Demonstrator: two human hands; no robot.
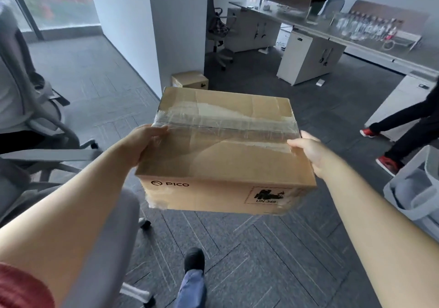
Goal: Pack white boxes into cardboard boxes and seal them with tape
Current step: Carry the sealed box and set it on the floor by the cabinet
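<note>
Nearest the camera, a dark shoe (194, 259) below a blue trouser leg stands on grey carpet tiles (273, 260) laid in an angled pattern. Above the floor, both bare forearms extend forward and carry a closed cardboard box (225, 151) in mid-air. The left hand (145, 141) grips the box's left edge, thumb lying on the top face, fingers hidden under the side. The right hand (311, 152) grips the right edge in the same manner, thumb on top. The box is rectangular, brown corrugated board with scuffed, creased faces. A wide strip of clear tape (225, 123) runs left to right across the top seam, wrinkled and glossy, and more clear film wraps the near lower corners. The near side face carries the printed word "PICO" with a round logo at left, and a hatched-border label reading "UN 348" at right; further digits are unreadable. To the left stands a grey office chair (35, 127). Farther back, a second cardboard box (190, 79) sits on the floor beside a white pillar (166, 27). At far right, a long grey desk (356, 39) on white cabinets holds clear plastic bottles (363, 26).
</note>
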